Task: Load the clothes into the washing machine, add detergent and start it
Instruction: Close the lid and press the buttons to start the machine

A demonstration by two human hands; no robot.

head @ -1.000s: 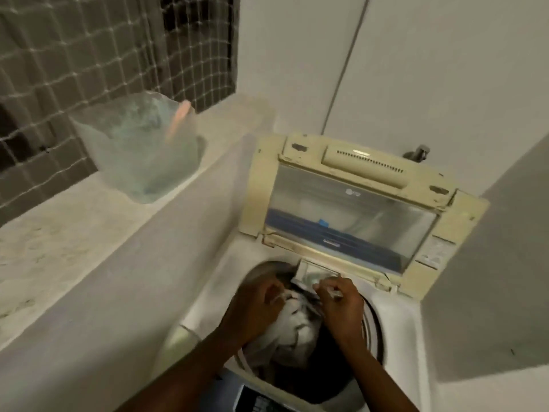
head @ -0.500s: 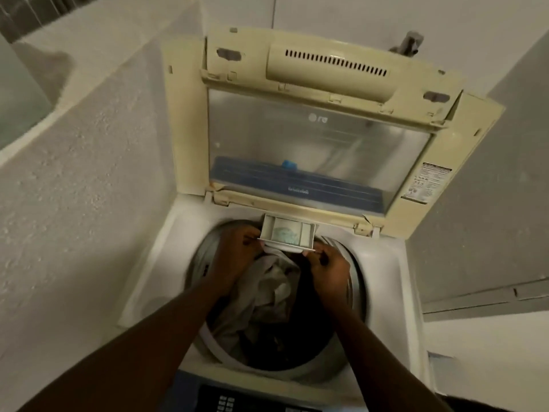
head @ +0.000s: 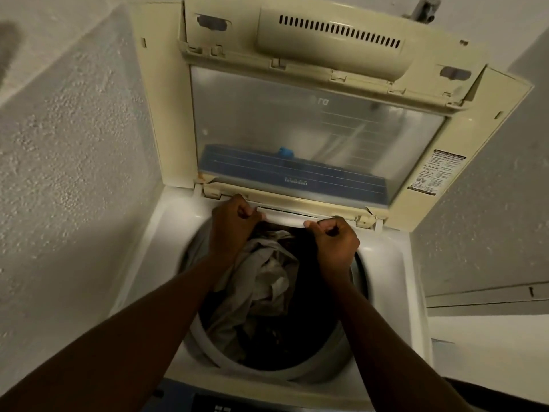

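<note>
A white top-loading washing machine (head: pixel 383 257) stands below me with its cream lid (head: pixel 166 114) raised. Grey and dark clothes (head: pixel 267 281) fill the drum. The white detergent drawer (head: pixel 283 217) sits pushed in at the back rim of the drum opening, only its front edge showing. My left hand (head: pixel 233 226) is curled with its fingers against the drawer's left end. My right hand (head: pixel 335 243) is curled with its thumb against the drawer's right end. Both forearms reach over the drum.
A rough plastered wall (head: pixel 68 173) rises close on the left, and a grey wall (head: pixel 487 218) stands on the right. The dark control panel (head: pixel 219 404) shows at the bottom edge. A tap fitting (head: pixel 423 8) sticks out above the lid.
The detergent drawer, pulled out half a second ago, has slid back into its slot. Both hands moved back with it. The camera has tilted down; the ledge with the plastic container left view.
</note>
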